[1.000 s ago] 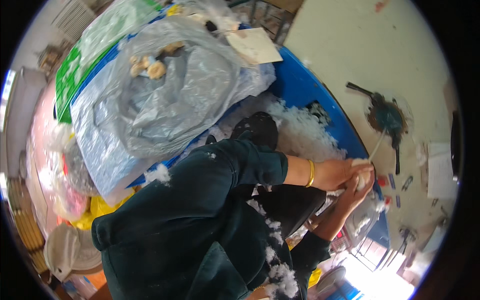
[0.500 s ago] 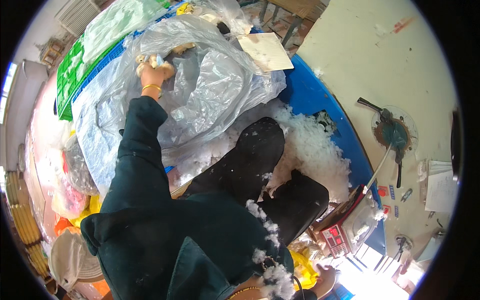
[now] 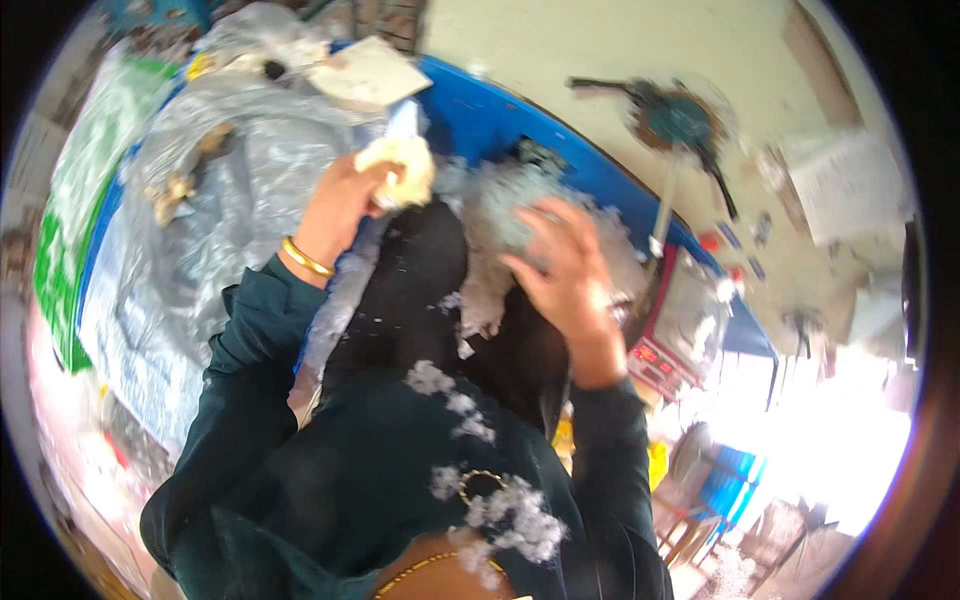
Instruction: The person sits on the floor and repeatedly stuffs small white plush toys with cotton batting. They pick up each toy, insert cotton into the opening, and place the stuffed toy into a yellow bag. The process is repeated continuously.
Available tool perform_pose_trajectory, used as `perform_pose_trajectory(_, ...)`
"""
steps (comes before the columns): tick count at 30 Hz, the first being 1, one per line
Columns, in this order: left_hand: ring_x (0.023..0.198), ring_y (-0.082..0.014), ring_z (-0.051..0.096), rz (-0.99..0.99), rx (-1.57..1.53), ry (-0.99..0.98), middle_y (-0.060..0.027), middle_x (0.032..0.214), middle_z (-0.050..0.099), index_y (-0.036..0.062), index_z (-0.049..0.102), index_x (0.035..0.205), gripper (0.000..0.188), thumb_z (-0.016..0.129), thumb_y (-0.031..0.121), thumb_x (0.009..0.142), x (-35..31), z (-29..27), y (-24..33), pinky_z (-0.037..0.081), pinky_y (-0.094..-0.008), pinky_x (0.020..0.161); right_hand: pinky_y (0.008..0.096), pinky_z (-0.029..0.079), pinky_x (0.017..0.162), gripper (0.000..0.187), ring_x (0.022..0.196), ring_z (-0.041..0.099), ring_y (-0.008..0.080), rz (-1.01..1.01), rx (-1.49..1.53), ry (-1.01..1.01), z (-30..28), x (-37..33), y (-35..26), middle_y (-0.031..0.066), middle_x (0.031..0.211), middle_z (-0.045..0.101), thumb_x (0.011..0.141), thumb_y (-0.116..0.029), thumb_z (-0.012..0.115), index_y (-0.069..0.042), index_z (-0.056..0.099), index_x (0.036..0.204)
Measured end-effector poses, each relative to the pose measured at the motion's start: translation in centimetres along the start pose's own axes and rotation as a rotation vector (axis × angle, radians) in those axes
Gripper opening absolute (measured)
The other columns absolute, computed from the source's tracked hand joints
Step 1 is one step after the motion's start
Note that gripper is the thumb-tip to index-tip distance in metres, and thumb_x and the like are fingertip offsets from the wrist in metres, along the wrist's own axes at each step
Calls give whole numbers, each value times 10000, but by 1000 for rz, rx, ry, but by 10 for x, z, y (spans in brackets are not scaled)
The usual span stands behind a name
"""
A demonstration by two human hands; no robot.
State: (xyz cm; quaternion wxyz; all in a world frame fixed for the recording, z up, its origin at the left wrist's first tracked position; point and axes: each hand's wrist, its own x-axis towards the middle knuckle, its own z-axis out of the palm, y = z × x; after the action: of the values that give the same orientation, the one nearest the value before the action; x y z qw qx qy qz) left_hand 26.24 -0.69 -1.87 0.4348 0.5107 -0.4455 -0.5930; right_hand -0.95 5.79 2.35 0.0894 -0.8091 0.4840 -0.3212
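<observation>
My left hand (image 3: 333,212), with a gold bangle at the wrist, is closed around a cream plush piece (image 3: 408,168). Something pale, bluish-white, sticks up from its top; motion blur hides the details. My right hand (image 3: 570,262) hovers with its fingers apart and nothing between them. It is above loose white stuffing (image 3: 500,195) heaped in a blue bin (image 3: 480,112). To the left of my left hand lies a crumpled clear plastic bag (image 3: 270,190). Another tan plush piece (image 3: 174,198) rests in that bag.
A pale tabletop (image 3: 560,40) at the right carries a dark round device with handles (image 3: 683,125), papers (image 3: 850,185) and small loose items. A scale with a red display (image 3: 665,360) stands by the bin. A notebook sheet (image 3: 368,75) lies on the bag's far edge.
My left hand has come out of the plastic bag to the right, bringing a plush piece over my lap. My right hand has risen from low right to above the stuffing. The view has turned right.
</observation>
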Motion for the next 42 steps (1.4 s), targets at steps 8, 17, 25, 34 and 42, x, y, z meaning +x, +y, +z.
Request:
perform_pose_trajectory(8, 661, -62, 483, 467, -36, -225, -9, 855, 547, 13, 531, 1107, 327, 669, 208, 883, -1, 133, -19, 397, -202, 572, 338, 513, 667, 240, 763, 621, 294, 206, 231, 138, -24, -28, 35, 92, 929, 596, 709, -20, 714, -60, 626, 929)
perform_pose_trajectory(17, 861, -57, 552, 57, -255, -820, 19, 945, 607, 32, 597, 1058, 171, 570, 162, 952, 13, 212, -15, 450, -218, 762, 193, 340, 485, 200, 586, 446, 22, 771, 831, 426, -51, -69, 58, -25, 720, 530, 926, -221, 631, -27, 590, 896)
perform_pose_trajectory(25, 680, -52, 544, 55, -394, -502, 7, 814, 613, 29, 605, 975, 185, 560, 208, 957, 103, 304, 8, 446, -192, 608, 272, 407, 520, 212, 606, 482, 83, 709, 724, 811, -51, 20, 173, 28, 700, 550, 899, -183, 635, 10, 576, 837)
perform_pose_trajectory(34, 765, -164, 613, 385, 81, -501, -116, 1001, 610, 40, 397, 1314, 484, 596, 271, 938, 42, 275, 18, 503, -254, 678, 255, 429, 589, 202, 668, 507, 74, 665, 697, 791, -46, -7, 151, 24, 728, 581, 916, -166, 624, 22, 573, 860)
perform_pose_trajectory(42, 1226, -299, 496, 730, 159, -620, -157, 1370, 441, 116, 264, 1442, 619, 600, 136, 923, 23, 292, -17, 416, -358, 995, 195, 425, 603, 199, 694, 505, 32, 560, 954, 680, -55, -36, 145, -24, 764, 567, 971, -234, 561, -48, 583, 906)
